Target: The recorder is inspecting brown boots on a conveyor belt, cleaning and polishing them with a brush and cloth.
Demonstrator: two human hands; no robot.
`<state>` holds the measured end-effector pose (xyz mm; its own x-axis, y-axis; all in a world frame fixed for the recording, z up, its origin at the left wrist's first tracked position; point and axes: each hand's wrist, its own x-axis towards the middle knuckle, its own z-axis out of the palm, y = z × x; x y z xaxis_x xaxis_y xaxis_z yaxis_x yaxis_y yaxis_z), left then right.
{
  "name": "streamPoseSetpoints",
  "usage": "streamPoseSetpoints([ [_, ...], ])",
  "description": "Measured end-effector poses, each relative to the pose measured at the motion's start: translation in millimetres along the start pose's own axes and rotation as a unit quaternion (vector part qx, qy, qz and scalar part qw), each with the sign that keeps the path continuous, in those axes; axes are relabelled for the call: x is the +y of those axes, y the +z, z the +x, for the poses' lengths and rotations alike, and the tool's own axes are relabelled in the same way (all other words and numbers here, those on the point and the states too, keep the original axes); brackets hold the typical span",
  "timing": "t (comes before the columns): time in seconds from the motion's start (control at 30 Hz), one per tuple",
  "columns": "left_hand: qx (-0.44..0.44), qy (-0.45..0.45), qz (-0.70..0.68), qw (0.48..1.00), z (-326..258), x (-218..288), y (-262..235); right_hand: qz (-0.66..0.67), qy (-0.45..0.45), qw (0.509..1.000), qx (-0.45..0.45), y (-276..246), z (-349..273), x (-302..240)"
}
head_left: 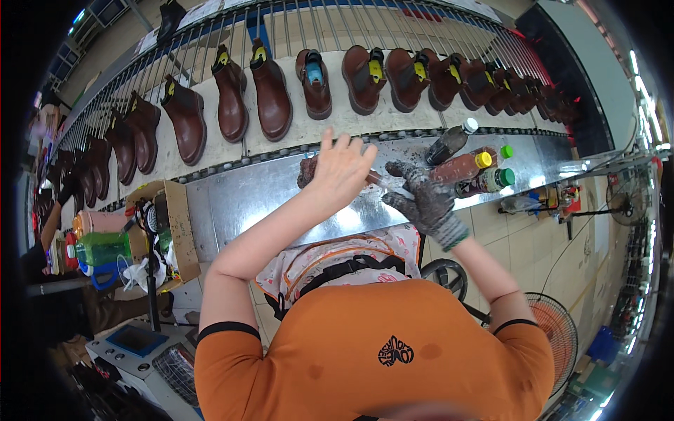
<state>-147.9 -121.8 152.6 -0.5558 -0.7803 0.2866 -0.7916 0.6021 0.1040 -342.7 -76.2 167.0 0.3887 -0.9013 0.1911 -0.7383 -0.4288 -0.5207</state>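
Observation:
My bare left hand (342,168) is over the shiny metal ledge (263,203), its fingers stretched out and apart. Beside its wrist lies a dark brown, crumpled-looking piece (307,172), partly covered by the hand. My right hand (427,200) wears a grey knitted glove stained dark. A slim brown and clear thing (382,181) runs from the gloved fingers toward my left hand; its kind I cannot make out. Past the ledge, brown ankle boots (274,98) stand in a row on a conveyor (200,151). One boot (314,88) shows blue inside, others yellow.
Right of my gloved hand are a dark bottle with a white cap (449,144), a brown bottle with a yellow cap (460,168) and green-capped bottles (486,182). At left stands a cardboard box (184,231). A fan (551,330) is at lower right; another person's arm (53,228) shows at far left.

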Motion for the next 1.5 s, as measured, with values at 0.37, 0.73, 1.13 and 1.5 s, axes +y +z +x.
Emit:
streamPoseSetpoints([
  [0.37,-0.076,-0.550,-0.493,0.670,-92,-98,96,0.344,0.339,0.866,-0.131,114,-65,44],
  [0.73,-0.084,-0.473,-0.595,0.644,-35,-36,133,0.206,0.386,0.894,0.093,127,-65,64],
  [1.13,0.354,-0.529,-0.201,0.744,12,-194,154,0.234,0.424,0.874,0.038,169,-78,88],
  [1.5,0.161,-0.606,-0.173,0.760,60,-262,167,0.041,0.293,0.955,-0.010,151,-63,75],
])
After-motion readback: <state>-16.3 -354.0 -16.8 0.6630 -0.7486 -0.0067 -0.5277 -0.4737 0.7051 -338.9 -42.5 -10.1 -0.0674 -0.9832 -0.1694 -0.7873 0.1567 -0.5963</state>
